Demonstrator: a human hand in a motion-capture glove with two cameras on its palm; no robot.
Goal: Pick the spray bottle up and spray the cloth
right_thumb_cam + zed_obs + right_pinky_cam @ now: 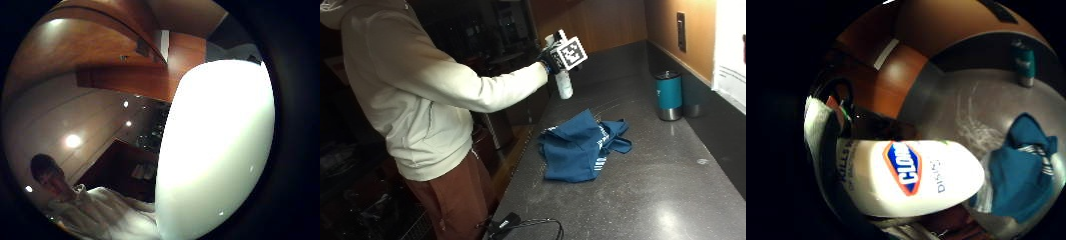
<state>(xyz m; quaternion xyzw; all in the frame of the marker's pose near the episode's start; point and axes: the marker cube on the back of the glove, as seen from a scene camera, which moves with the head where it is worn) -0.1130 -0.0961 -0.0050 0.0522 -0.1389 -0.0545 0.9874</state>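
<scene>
In the outside view my gloved right hand (551, 60) grips a white spray bottle (563, 84) in the air above the dark countertop (653, 190), at chest height. The bottle hangs down from the hand, tilted, above and behind a crumpled blue cloth (579, 145) that lies on the counter. In the little finger side palm view the bottle (911, 175) with its blue and red label fills the middle, and the blue cloth (1021, 175) lies beyond its base. The bottle's white body (215, 150) fills half the thumb side palm view.
A teal tumbler (669, 95) with a steel base stands at the back of the counter near the wall. A black cable and plug (520, 225) lie at the counter's near edge. The person's cream sleeve (480, 90) reaches from the left.
</scene>
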